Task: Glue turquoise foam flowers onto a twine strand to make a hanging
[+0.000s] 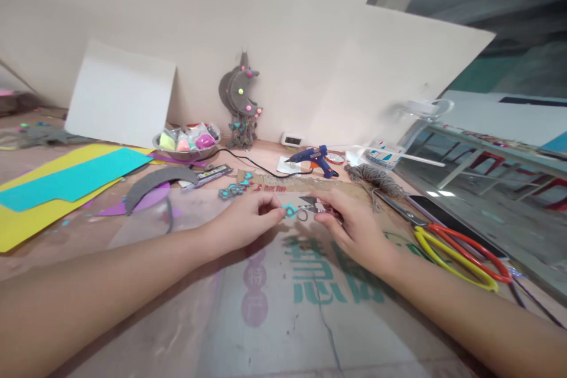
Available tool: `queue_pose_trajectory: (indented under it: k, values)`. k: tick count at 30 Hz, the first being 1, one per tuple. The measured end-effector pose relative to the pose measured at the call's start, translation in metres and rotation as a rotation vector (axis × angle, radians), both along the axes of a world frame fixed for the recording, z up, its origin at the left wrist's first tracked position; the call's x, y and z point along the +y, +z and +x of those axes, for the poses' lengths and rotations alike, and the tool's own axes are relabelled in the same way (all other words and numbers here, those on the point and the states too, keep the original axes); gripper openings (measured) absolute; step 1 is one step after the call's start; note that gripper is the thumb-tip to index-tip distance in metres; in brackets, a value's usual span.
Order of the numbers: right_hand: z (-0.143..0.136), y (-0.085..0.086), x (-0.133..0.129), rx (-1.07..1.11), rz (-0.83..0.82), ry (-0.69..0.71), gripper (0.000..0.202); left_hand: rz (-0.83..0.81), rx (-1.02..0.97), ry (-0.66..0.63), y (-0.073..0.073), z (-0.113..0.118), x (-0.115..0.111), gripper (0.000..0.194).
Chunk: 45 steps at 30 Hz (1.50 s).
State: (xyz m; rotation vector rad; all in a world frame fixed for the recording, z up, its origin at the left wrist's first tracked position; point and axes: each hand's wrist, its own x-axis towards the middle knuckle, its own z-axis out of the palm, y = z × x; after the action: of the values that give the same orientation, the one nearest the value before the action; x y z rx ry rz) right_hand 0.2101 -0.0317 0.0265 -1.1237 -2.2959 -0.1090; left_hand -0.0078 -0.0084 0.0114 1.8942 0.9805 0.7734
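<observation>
My left hand [252,215] pinches the edge of a small turquoise piece [290,209] between thumb and fingertips, just above the plastic-covered table. A loop of grey cord [302,214] hangs at the piece's right side. My right hand [348,218] is closed around small metal scissors [309,204], whose pointed blades face left, apart, close to the cord loop. Whether the blades touch the cord is too small to tell. Beyond my left hand lies a cluster of turquoise pieces on grey cord [234,189].
A blue glue gun [312,156] lies behind my hands, its black cable trailing left. Large red-and-yellow-handled scissors [460,254], a phone [456,221] and grey yarn [374,180] are at right. Left are foam sheets [84,180] and a bowl [188,155]. A moon ornament [239,94] stands against the wall.
</observation>
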Motion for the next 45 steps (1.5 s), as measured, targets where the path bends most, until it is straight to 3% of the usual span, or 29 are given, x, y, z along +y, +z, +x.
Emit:
queue_pose_trajectory:
  k: [12,26,35,45]
  values:
    - [0.0027,-0.004,0.0062,-0.22,0.251,0.042,0.03,0.048,0.027,0.028,0.0019,-0.0007,-0.0023,0.021]
    - [0.0005,-0.0045,0.0059,-0.328,0.256,0.03,0.03,0.069,0.008,0.028,0.0055,0.0006,-0.0041,0.02]
    - [0.0015,-0.0056,0.0065,-0.322,0.234,0.035,0.03,-0.075,0.003,-0.013,0.0044,0.0004,-0.0043,0.019]
    - [0.0015,-0.004,0.0061,-0.312,0.206,0.038,0.028,-0.034,0.014,0.019,0.0061,0.0007,-0.0035,0.02]
